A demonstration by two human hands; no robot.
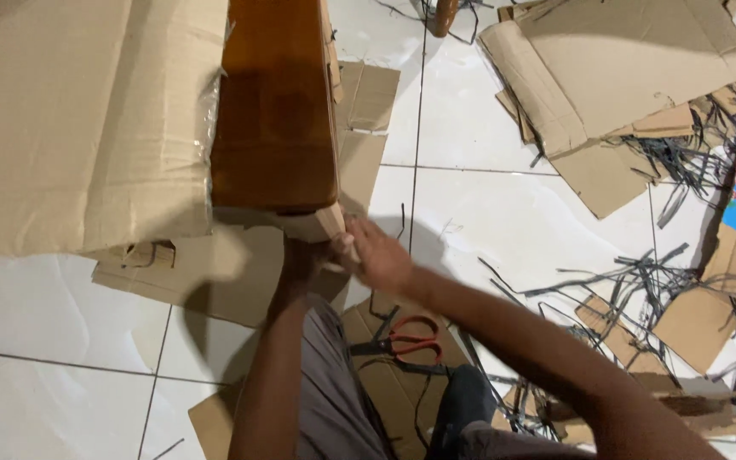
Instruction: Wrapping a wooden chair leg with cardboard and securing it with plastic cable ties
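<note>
Head view: the brown wooden panel [276, 111] runs lengthwise away from the person, partly sheathed in cardboard wrapping [78, 128]. Both hands grip its near end: the left hand [301, 260] underneath, the right hand [376, 254] on the corner. Red scissors [406, 339] lie on the floor below.

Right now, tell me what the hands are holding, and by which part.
Both hands, left hand and right hand, grip the cardboard wrapping at the near end of the brown wooden piece.

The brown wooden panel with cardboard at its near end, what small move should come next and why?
Probably peel the cardboard corner piece off the near end of the glossy brown wooden panel. The right hand already grips that piece, the left hand sits under the end, and the large cardboard sheet is already folded aside.
</note>
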